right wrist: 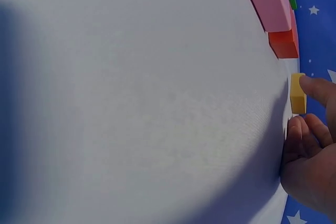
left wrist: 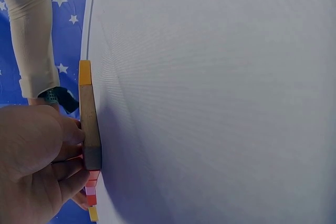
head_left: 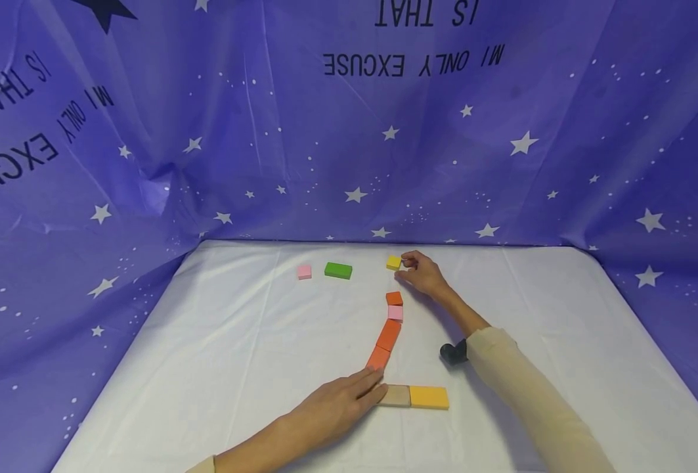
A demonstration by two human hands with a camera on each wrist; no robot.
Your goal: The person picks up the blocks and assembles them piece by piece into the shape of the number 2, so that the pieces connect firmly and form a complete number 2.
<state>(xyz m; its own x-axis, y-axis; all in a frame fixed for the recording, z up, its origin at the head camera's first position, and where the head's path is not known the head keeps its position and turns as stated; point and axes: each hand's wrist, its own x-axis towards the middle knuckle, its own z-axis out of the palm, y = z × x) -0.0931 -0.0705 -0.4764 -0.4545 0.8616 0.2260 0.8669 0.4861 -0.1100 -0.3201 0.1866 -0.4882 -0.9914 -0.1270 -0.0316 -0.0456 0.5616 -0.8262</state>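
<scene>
My left hand (head_left: pixel 339 404) rests at the near end of a row of blocks, its fingertips at an orange block (head_left: pixel 379 358) and its thumb by the left end of a plain wooden block (head_left: pixel 394 395). Against that wooden block lies a yellow-orange block (head_left: pixel 429 397). Further up the row come another orange block (head_left: pixel 389 335), a pink block (head_left: pixel 395 313) and a small orange block (head_left: pixel 394 298). Beyond them, my right hand (head_left: pixel 424 274) is beside a small yellow block (right wrist: pixel 297 94), thumb and fingers spread around its near side. Whether it grips the block is unclear.
To the far left lie a green block (head_left: pixel 338 270) and a small pink block (head_left: pixel 304 272). A black device (head_left: pixel 454 353) sits at the right wrist. A purple star-printed curtain (head_left: pixel 354 144) encloses the white table (head_left: pixel 218 341) at the back and sides.
</scene>
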